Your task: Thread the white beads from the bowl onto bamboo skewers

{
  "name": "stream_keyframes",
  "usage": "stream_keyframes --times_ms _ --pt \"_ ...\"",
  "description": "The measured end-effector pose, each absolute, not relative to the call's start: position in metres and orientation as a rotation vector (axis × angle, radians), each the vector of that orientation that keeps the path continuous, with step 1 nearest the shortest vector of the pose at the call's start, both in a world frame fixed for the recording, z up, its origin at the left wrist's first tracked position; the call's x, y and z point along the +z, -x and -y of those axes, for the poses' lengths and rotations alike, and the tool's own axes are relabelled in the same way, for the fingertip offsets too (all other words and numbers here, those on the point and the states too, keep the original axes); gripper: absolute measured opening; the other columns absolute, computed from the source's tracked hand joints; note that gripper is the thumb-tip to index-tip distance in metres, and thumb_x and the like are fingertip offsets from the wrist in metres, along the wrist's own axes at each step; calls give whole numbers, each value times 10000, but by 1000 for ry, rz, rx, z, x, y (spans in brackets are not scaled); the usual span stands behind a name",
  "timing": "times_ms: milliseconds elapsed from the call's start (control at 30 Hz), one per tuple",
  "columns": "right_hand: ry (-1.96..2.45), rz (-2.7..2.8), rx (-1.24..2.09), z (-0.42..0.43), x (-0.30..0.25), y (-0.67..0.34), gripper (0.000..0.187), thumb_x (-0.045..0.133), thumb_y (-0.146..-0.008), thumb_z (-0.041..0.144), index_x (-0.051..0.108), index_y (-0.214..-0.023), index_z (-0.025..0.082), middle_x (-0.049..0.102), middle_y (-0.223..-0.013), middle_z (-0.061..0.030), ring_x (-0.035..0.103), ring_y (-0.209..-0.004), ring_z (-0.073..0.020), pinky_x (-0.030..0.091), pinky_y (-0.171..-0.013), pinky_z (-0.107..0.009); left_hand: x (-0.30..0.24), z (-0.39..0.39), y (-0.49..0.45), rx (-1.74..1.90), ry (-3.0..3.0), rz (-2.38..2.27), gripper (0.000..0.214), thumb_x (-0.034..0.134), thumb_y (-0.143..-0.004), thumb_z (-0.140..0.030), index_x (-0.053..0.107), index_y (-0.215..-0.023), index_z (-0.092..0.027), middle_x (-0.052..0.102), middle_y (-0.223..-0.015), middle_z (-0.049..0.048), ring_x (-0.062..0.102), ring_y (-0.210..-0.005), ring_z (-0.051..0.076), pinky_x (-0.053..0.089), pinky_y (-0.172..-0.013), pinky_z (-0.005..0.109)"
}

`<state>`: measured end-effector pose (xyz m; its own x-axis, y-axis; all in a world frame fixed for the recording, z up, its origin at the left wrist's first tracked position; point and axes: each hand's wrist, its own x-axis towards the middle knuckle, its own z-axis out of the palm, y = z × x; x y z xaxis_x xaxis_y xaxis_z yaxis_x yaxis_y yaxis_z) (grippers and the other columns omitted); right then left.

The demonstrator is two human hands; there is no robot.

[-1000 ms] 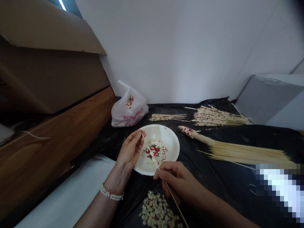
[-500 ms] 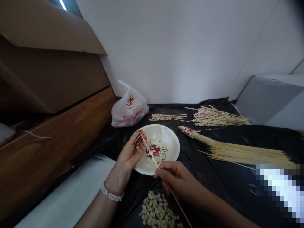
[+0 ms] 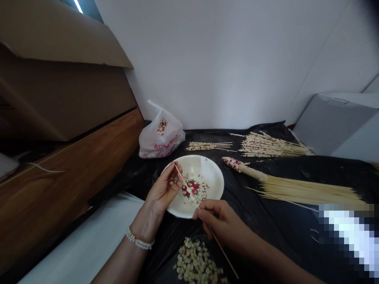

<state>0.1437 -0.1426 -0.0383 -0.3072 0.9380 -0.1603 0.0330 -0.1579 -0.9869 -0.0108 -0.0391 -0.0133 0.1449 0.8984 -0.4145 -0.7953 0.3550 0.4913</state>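
Note:
A thin bamboo skewer point(image 3: 222, 252) slants over the bowl, with small pale kernel-like pieces threaded on its middle. Its far tip is pinched by my left hand point(image 3: 166, 187), which wears a beaded bracelet and has a small pale piece among its curled fingers. Lower down, my right hand point(image 3: 217, 219) is closed round the same skewer, thumb against index finger. Beneath them stands a white bowl point(image 3: 216, 177) with a red flower print and scattered red-and-white pieces inside. A pile of yellowish pieces point(image 3: 197, 262) lies nearest me.
Behind the bowl are a knotted plastic bag point(image 3: 161, 138) of similar pieces and a small bundle of threaded skewers point(image 3: 201, 146). To the right lie more threaded skewers point(image 3: 263, 145) and bare skewers point(image 3: 310, 189). A cardboard box point(image 3: 68, 94) stands left, a white box point(image 3: 340, 122) right.
My right hand has shifted very slightly up along with the skewer's lower end. The left hand keeps nearly the same place at the tip.

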Motion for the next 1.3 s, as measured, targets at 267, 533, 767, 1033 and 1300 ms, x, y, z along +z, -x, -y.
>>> stream_keyframes --times_ms 267,533,767,1033,1300 --pt "1170 1409 1452 143 -37 -143 199 491 -875 228 611 -737 149 457 -424 74 351 -391 -66 259 -424 -197 -13 39 10 1218 -167 -720 111 553 -889 -90 658 -857 -106 687 -729 40 661 -635 100 557 -583 173" --pt "1196 1423 1359 144 -39 -142 197 504 -867 222 623 -727 150 451 -436 71 375 -418 -76 283 -449 -211 -14 40 9 1221 -221 -750 120 545 -896 -97 661 -867 -92 680 -736 46 662 -651 104 556 -592 179" --pt "1195 1443 1318 144 -42 -142 229 504 -879 235 602 -688 158 458 -444 65 373 -432 -77 288 -458 -214 -13 43 5 1188 -233 -762 111 558 -888 -98 665 -861 -91 680 -728 51 657 -645 104 547 -571 177" --pt "1180 1426 1316 144 -39 -145 327 496 -885 277 461 -570 193 453 -449 61 361 -434 -70 284 -463 -213 -12 48 2 1126 -287 -782 125 550 -900 -116 669 -872 -89 693 -727 57 661 -626 115 555 -570 195" --pt "1156 1403 1320 142 -35 -147 292 504 -870 313 482 -605 192 452 -446 62 354 -426 -73 268 -459 -221 -14 54 1 1012 -365 -758 145 545 -902 -111 683 -873 -78 694 -740 61 665 -648 109 549 -568 180"
